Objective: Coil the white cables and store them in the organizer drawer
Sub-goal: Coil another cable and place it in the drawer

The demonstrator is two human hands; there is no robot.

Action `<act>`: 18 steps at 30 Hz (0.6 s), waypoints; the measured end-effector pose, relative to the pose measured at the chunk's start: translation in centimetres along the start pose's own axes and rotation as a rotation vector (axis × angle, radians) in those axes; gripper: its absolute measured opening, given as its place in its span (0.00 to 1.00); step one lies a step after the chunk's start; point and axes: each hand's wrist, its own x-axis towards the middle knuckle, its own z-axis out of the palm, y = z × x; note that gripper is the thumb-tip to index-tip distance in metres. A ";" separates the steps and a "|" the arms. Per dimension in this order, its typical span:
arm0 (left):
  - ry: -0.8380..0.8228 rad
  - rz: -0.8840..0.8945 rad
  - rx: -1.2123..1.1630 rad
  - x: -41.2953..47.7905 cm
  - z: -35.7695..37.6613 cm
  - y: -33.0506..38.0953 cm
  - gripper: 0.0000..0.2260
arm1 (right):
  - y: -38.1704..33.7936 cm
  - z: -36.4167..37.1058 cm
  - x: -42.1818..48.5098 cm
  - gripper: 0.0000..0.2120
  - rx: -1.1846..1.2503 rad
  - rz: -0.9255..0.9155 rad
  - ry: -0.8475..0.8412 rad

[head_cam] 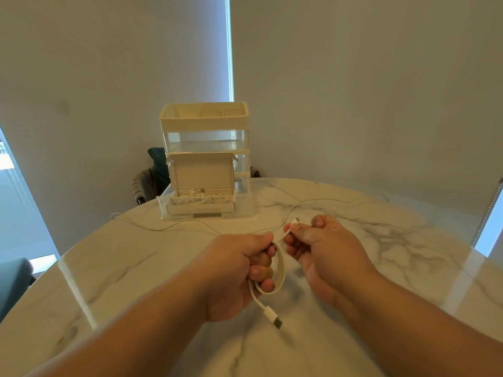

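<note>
Two hands on one white cable [281,268] here. My left hand [236,270] is fisted around it, fingers curled through the loops, which bulge out on the side facing my other hand. The big plug [276,321] dangles on a short tail just below that fist, on the side nearest me. My right hand [318,248] sits close beside the left without touching it and pinches the far end of the same cable between thumb and fingers, so the small connector [296,220] pokes up past my thumb. Both hands hover a bit above the marble table [394,240]. Just beyond my knuckles a loose cable [152,228], thinner and also white, lies flat on the table. It snakes off well to the left of my left hand and curves away to the right past my right hand. Can't tell if it's one cable or two where it passes behind my hands. Straight ahead of the left hand, further out, stands the organizer [204,123], cream top tray over clear tiers. Its bottom drawer [163,206] is pulled out toward me. Inside the drawer sits a small open box [201,175], lid flipped up, with coiled cables [190,200] lying in its base.
</note>
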 end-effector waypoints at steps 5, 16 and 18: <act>0.060 0.079 -0.115 0.5 -0.4 0.4 0.11 | 0.9 0.2 -0.3 0.17 -0.203 0.151 -0.120; 0.217 0.333 -0.406 1.2 -0.9 1.0 0.12 | 2.1 1.8 -3.4 0.04 -0.262 0.232 -0.310; 0.205 0.341 -0.411 1.1 -0.7 0.9 0.13 | 2.0 1.8 -3.3 0.04 -0.228 0.283 -0.263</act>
